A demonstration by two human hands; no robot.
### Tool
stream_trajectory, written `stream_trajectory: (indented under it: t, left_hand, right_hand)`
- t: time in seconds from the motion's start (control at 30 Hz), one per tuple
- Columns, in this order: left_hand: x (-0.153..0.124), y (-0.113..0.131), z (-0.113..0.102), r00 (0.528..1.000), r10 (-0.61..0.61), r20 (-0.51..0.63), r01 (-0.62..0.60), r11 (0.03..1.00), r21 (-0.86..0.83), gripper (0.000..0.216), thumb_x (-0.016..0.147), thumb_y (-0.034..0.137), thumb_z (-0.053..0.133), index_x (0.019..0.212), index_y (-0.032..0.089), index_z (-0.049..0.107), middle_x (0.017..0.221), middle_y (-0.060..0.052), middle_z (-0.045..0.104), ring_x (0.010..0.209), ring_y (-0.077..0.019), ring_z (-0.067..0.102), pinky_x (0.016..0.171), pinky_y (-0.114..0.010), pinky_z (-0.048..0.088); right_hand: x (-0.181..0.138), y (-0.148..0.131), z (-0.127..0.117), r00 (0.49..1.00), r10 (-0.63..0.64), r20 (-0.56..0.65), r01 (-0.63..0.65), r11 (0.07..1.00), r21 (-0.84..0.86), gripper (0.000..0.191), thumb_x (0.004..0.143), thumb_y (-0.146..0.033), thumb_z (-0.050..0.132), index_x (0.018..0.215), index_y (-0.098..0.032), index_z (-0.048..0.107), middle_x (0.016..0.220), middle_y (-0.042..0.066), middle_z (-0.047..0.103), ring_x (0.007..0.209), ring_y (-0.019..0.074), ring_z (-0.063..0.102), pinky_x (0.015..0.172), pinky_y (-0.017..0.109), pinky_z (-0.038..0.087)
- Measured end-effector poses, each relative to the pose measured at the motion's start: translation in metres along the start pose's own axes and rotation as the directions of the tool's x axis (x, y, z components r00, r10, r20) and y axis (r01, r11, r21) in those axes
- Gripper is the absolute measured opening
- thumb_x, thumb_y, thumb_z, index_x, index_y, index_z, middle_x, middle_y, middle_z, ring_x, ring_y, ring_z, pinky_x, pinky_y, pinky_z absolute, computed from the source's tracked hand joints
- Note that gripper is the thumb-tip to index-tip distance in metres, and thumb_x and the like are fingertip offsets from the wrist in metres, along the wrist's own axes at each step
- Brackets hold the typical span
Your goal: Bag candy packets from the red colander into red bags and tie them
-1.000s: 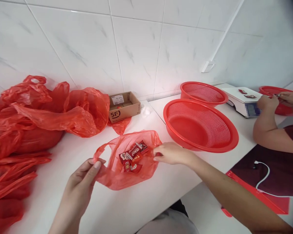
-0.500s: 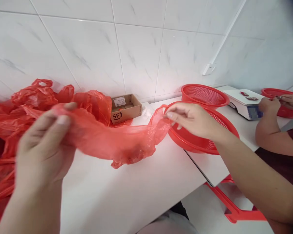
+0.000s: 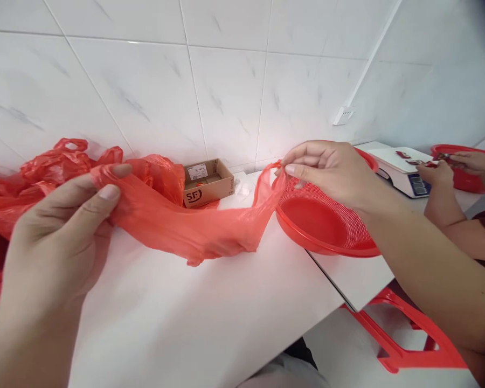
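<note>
A thin red plastic bag (image 3: 194,229) hangs stretched between my two hands above the white table (image 3: 194,323). My left hand (image 3: 60,226) is closed on one handle at the left, thumb pinching the plastic. At the right, my right hand (image 3: 327,170) pinches the other handle just over the rim of a large red mesh basket (image 3: 327,226). The bag sags in the middle and its lower edge nearly touches the table. Its contents do not show through the bunched plastic.
A heap of red bags (image 3: 44,167) fills the left. A small open cardboard box (image 3: 207,182) stands by the tiled wall. At the far right another person's hands (image 3: 448,170) work beside a white scale (image 3: 404,167) and another red basket (image 3: 469,172). A red stool (image 3: 408,334) sits below.
The bag lay open on the table with red packets showing; both hands took its handles, lifted it and pulled it taut. My right hand has risen higher over the basket.
</note>
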State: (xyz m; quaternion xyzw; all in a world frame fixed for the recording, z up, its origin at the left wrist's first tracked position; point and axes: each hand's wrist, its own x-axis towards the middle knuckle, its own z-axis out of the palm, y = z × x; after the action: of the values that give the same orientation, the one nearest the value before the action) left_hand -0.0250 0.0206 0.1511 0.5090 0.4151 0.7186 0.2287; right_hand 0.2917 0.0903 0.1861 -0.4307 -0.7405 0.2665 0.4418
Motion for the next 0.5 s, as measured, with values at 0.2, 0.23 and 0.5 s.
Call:
stream_trajectory:
  t: [0.2,0.23,0.5]
  left_hand:
    - [0.002,0.009,0.010,0.985,-0.064,0.162,0.080,0.992,-0.095,0.025,0.086,0.018,0.063,0.110,0.021,0.070,0.125,-0.008,0.062,0.118,-0.0284,0.056,0.092,-0.042,0.053]
    - [0.002,0.010,0.013,0.975,-0.081,0.206,0.105,0.989,-0.108,0.027,0.085,0.021,0.064,0.111,0.022,0.069,0.128,-0.008,0.061,0.119,-0.0295,0.055,0.089,-0.041,0.055]
    - [0.003,0.010,0.018,0.868,-0.219,0.446,0.157,0.972,0.173,0.048,0.083,0.035,0.068,0.129,0.031,0.056,0.113,-0.007,0.065,0.104,-0.0262,0.064,0.080,-0.034,0.058]
  right_hand:
    - [0.010,-0.011,0.004,0.999,-0.049,0.016,0.047,0.994,0.101,0.009,0.082,-0.026,0.066,0.089,-0.021,0.067,0.087,0.001,0.070,0.085,0.0169,0.068,0.067,0.028,0.054]
    - [0.013,-0.015,0.007,0.997,-0.066,0.033,0.062,0.991,0.117,0.008,0.082,-0.025,0.066,0.088,-0.021,0.066,0.085,0.001,0.069,0.085,0.0167,0.068,0.067,0.027,0.054]
    - [0.004,-0.038,0.041,0.927,-0.076,0.368,0.176,0.953,-0.245,0.038,0.075,-0.040,0.073,0.110,-0.028,0.064,0.116,0.004,0.062,0.104,0.0265,0.060,0.078,0.035,0.051]
